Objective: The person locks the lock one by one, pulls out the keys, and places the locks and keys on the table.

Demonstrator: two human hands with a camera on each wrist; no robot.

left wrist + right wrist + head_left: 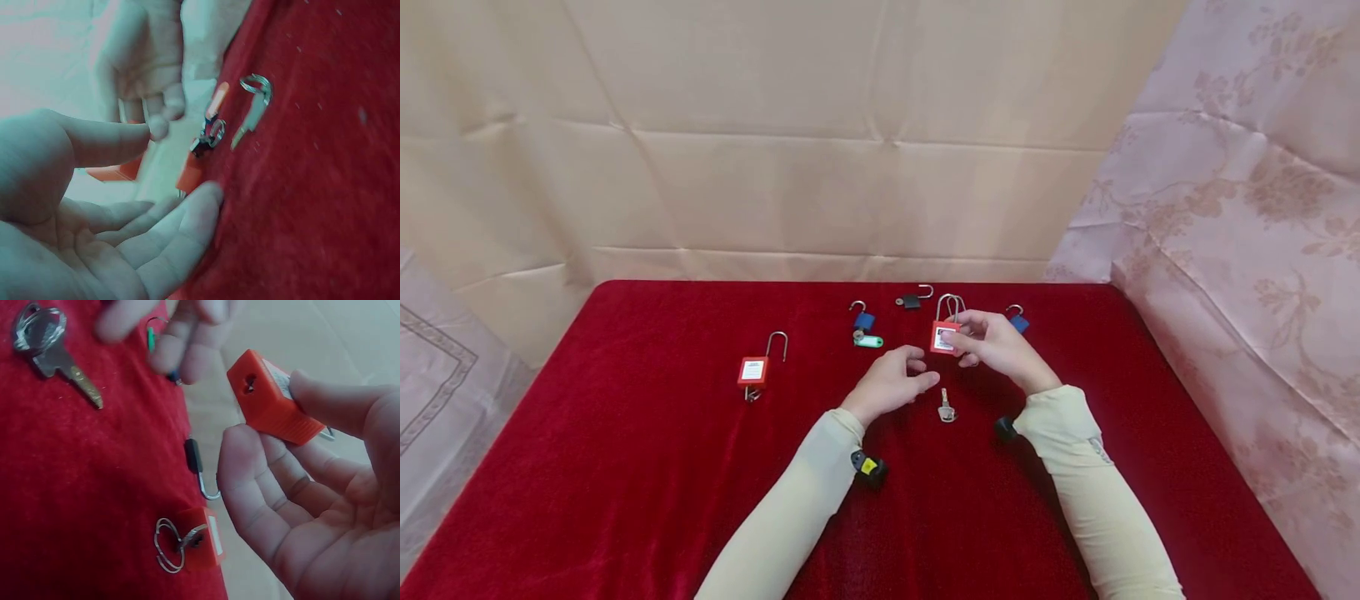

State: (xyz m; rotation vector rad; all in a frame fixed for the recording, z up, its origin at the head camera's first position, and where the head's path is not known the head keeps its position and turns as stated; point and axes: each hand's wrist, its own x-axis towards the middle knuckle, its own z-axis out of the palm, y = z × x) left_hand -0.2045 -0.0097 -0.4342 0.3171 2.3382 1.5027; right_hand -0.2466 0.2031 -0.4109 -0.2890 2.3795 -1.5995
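Note:
My right hand (pixel 961 343) pinches a red padlock (pixel 944 337) between thumb and fingers and holds it above the red cloth. Its silver shackle points away from me. In the right wrist view the padlock (pixel 270 399) shows its keyhole end, with nothing in the keyhole. My left hand (pixel 908 377) hovers just left of it, fingers loosely spread and holding nothing; its palm (pixel 94 212) is bare. A loose silver key (pixel 947 408) on a ring lies on the cloth between my wrists, also seen as key (pixel 55 355) and key (pixel 253 114).
On the red-covered table (pixel 625 467) lie a second red padlock (pixel 753 370) with a key in it, a blue padlock (pixel 863 319) with a green tag (pixel 870 341), a black padlock (pixel 912 301) and another blue padlock (pixel 1018 322). Cardboard walls stand behind.

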